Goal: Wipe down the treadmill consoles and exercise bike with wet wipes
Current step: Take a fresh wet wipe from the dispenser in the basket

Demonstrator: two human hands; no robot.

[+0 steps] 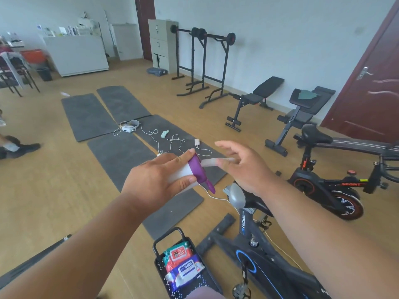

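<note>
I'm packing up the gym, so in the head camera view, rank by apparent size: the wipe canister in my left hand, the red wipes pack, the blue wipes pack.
1. wipe canister, though being nearest the camera inflates it.
2 and 3. blue wipes pack and red wipes pack: look alike, and they overlap, so no ranking.

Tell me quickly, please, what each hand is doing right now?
Left hand: grips a white wipe canister with a purple flip lid.
Right hand: fingers pinch a blurred white wipe coming out of the canister.
</note>
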